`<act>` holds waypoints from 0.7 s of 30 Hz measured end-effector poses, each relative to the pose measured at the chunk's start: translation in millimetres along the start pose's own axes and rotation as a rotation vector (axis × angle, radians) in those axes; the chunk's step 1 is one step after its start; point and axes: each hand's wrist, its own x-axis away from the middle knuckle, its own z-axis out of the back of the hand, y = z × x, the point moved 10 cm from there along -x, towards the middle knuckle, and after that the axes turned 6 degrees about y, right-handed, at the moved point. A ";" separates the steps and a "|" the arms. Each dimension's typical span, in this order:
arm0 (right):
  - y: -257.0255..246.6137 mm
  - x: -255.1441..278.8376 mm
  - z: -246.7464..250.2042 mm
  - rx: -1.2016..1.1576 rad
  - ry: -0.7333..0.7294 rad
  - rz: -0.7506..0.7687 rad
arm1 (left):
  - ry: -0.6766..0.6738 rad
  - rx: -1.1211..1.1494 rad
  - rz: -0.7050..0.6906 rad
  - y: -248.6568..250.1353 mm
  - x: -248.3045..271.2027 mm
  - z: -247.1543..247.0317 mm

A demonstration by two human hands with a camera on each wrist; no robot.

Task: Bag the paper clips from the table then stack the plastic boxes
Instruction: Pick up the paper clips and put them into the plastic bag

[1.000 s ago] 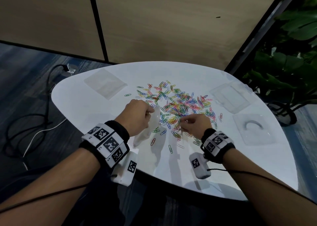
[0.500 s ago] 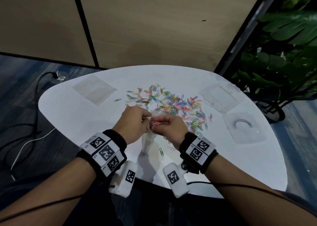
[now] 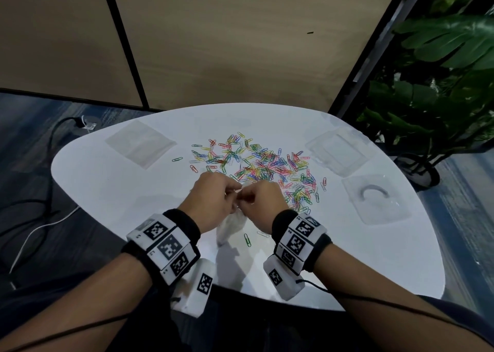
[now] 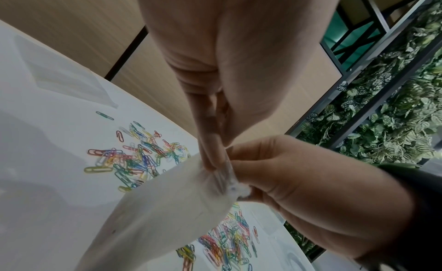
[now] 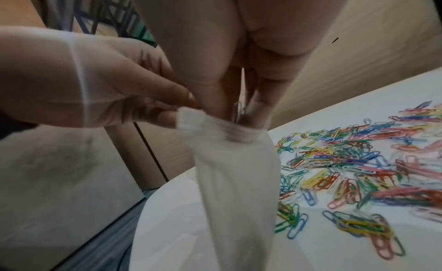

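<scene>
My left hand [image 3: 233, 194] pinches the rim of a small clear plastic bag [image 3: 230, 226] and holds it up above the table's near side. My right hand [image 3: 245, 197] meets it there. In the right wrist view its fingertips [image 5: 222, 104] are pushed into the bag's mouth [image 5: 224, 129], pinching a few paper clips [image 5: 239, 107]. The bag [image 4: 155, 218] hangs limp under both hands. A big pile of coloured paper clips [image 3: 264, 164] lies just beyond the hands. Two clear plastic boxes [image 3: 338, 151] [image 3: 374, 199] lie flat at the right.
The white rounded table [image 3: 107, 191] has a flat clear plastic piece [image 3: 140, 143] at its far left. A lone green clip [image 3: 247, 240] lies under the hands. A potted plant [image 3: 427, 97] stands right of the table; cables [image 3: 40, 226] trail on the floor at left.
My right hand left the clip pile and came left to the bag's mouth, carrying clips. The left hand lifted the bag a little. The head view swung slightly.
</scene>
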 end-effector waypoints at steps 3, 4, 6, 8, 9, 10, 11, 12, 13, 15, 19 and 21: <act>-4.6 4.5 -10.1 0.096 -0.098 0.033 | 0.000 -0.031 -0.020 2.0 -1.1 0.6; -7.1 7.4 -11.1 0.107 -0.133 0.055 | -0.001 -0.035 -0.015 2.3 -1.5 1.3; -11.6 11.7 -4.0 0.023 -0.153 0.089 | 0.006 -0.035 0.007 1.7 -2.6 4.1; -1.2 9.8 16.9 -0.194 -0.074 0.022 | 0.009 -0.021 0.027 1.0 -3.3 5.0; 12.8 7.6 30.0 -0.298 -0.013 -0.037 | 0.009 -0.014 0.038 0.7 -3.3 4.9; 29.5 5.2 42.5 -0.340 0.045 -0.085 | 0.008 -0.014 0.047 0.3 -3.3 5.0; 48.4 4.1 53.8 -0.303 0.084 -0.121 | 0.003 -0.019 0.050 0.5 -3.3 5.2; 70.5 4.7 63.6 -0.186 0.089 -0.162 | -0.004 -0.026 0.048 0.9 -3.5 5.2; 97.9 7.3 67.7 -0.007 0.048 -0.226 | -0.013 -0.035 0.038 2.0 -3.3 5.0; 153.0 23.3 67.6 0.366 -0.112 -0.388 | -0.036 -0.054 -0.004 6.9 -1.4 4.6; 200.0 50.8 35.2 0.506 -0.266 -0.478 | -0.041 -0.122 -0.019 8.0 -0.7 7.4; 193.4 45.5 17.8 0.418 -0.203 -0.413 | -0.037 -0.111 0.001 7.0 -1.4 9.0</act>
